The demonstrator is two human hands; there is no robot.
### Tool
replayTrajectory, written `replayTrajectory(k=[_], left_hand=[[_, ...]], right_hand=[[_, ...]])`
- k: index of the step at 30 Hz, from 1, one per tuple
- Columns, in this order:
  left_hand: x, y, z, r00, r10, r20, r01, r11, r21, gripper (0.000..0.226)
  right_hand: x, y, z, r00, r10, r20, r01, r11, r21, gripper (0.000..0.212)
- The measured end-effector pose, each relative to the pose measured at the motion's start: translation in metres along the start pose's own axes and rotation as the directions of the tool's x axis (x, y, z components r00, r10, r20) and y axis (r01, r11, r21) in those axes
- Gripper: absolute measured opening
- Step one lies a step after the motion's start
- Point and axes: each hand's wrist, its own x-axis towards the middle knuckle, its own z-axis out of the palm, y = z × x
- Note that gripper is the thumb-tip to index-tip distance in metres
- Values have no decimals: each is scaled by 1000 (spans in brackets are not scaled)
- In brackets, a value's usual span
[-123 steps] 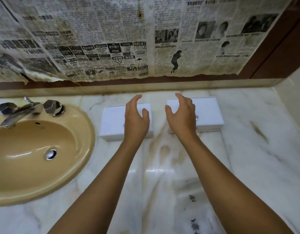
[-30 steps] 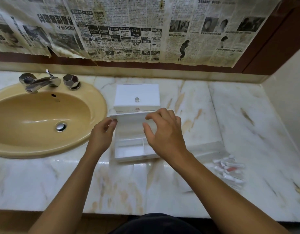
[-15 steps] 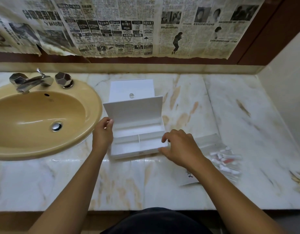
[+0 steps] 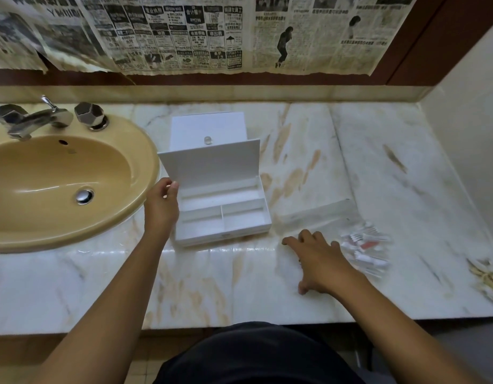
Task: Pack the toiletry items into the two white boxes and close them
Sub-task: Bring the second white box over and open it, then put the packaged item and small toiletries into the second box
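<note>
Left hand [image 4: 160, 207] is steadying the open box [image 4: 221, 209], right hand [image 4: 320, 261], fingers spread, is nearing light, slippery-looking bagged toiletries [image 4: 364, 252], probably best pinched mid-bag.

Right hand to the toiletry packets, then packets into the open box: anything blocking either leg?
Nothing solid on either leg. The right hand lies open on the clear plastic bag, with the toiletry packets just to its right, seemingly inside that bag. The open white box has its lid up, compartments empty; left hand steadies it.
</note>
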Motion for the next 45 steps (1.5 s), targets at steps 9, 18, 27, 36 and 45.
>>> replayTrajectory(k=[9,18,27,36,45], left_hand=[[2,-4,1,1000,12,-4,-12,999,-32,16],[2,-5,1,1000,9,0,-9,1000,-21,19],[2,-9,0,999,43,4,-43,999,-14,14],[3,-14,-4,998,-40,49,47,985,-165,13],[5,-14,-6,994,-86,67,98,972,-212,12]], right_hand=[[16,2,19,993,-5,-119,13,998,67,87],[35,-12,9,968,-68,-242,86,994,66,70],[29,0,-56,981,-25,-194,63,979,195,61],[81,13,-53,961,133,-243,-92,980,174,53],[88,6,-48,923,143,-356,-77,978,194,28]])
